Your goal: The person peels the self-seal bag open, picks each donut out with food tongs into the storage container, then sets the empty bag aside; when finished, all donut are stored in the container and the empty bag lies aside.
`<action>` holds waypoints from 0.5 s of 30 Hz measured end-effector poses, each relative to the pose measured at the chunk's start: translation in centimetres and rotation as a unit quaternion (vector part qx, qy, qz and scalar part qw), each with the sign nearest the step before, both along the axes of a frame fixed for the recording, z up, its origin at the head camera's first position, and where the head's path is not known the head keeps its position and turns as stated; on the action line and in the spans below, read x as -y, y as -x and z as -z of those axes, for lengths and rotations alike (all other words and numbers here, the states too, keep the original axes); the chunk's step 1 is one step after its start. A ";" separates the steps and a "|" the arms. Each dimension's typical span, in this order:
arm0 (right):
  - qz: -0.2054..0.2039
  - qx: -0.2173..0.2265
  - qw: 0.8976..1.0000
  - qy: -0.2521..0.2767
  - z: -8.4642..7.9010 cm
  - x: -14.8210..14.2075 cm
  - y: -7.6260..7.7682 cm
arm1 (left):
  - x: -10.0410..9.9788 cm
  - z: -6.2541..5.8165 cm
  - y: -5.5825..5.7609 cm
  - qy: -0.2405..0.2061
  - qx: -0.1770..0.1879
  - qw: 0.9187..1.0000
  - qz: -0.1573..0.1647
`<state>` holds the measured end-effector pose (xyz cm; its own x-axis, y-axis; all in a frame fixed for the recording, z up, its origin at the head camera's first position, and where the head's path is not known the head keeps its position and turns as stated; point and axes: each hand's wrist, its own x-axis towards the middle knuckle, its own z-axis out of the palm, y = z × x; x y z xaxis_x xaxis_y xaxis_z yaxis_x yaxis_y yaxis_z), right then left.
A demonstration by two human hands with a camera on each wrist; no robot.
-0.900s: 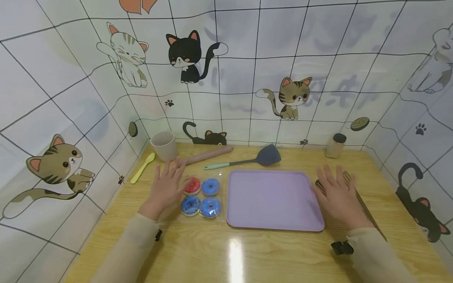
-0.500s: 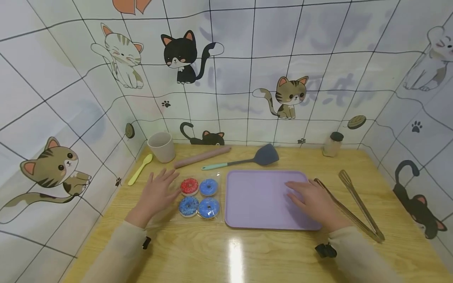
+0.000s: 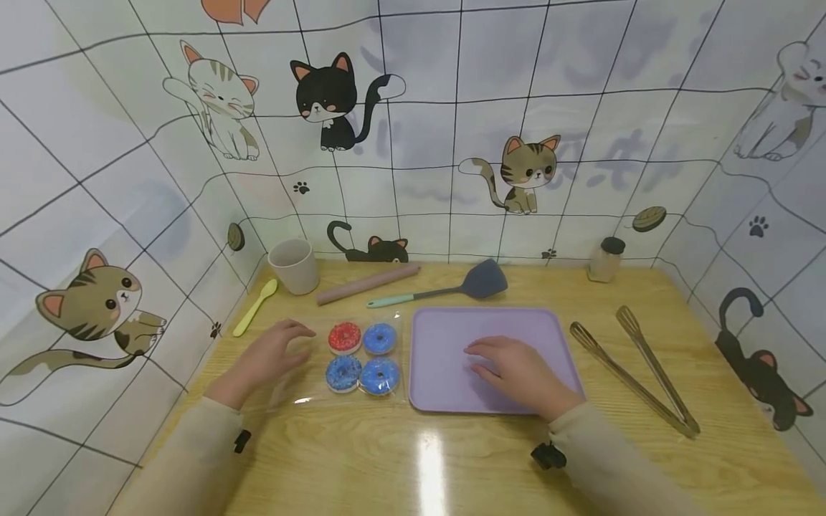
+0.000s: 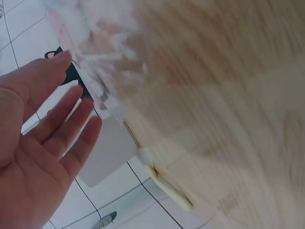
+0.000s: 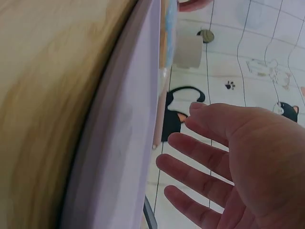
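Observation:
Four-part wording aside, several toy donuts lie in a clear plastic bag (image 3: 303,390) left of the middle: a red one (image 3: 345,337), and blue ones such as the speckled donut (image 3: 343,373). My left hand (image 3: 267,358) hovers at the bag's left side, fingers loosely bent and holding nothing; the left wrist view shows its palm beside the crinkled plastic. Over the lilac tray (image 3: 445,383) is my right hand (image 3: 516,373), fingers relaxed with nothing in them. In the right wrist view that hand (image 5: 248,157) appears apart from the tray's surface.
Metal tongs (image 3: 635,380) lie spread at the right. Along the back are a cup (image 3: 294,266), a rolling pin (image 3: 368,284), a spatula (image 3: 484,279) and a black-lidded jar (image 3: 605,261). A yellow spoon (image 3: 255,308) lies at the left, near the cat-print wall.
My right hand has moved left from the tongs to over the tray. The left hand has drawn back leftward, its fingers going from spread to more bent. The objects stay put.

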<state>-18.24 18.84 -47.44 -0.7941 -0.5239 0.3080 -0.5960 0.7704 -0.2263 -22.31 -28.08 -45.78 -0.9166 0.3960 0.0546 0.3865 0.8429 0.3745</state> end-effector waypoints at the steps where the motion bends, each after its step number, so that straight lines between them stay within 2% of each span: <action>1: -0.009 0.000 1.000 -0.003 0.1 0.5 0.0 | 0.3 0.0 0.0 -0.001 0.010 1.000 0.004; 6: -0.057 0.005 0.998 -0.005 0.1 3.2 0.1 | 1.4 -0.1 0.4 -0.002 0.048 0.998 0.029; 11: -0.087 0.015 0.996 -0.005 0.0 5.5 0.2 | 1.3 -0.5 0.4 0.005 0.043 0.997 0.060; 15: -0.108 0.027 0.994 -0.003 0.0 7.2 -0.2 | 1.1 -0.4 0.4 0.003 0.056 0.996 0.066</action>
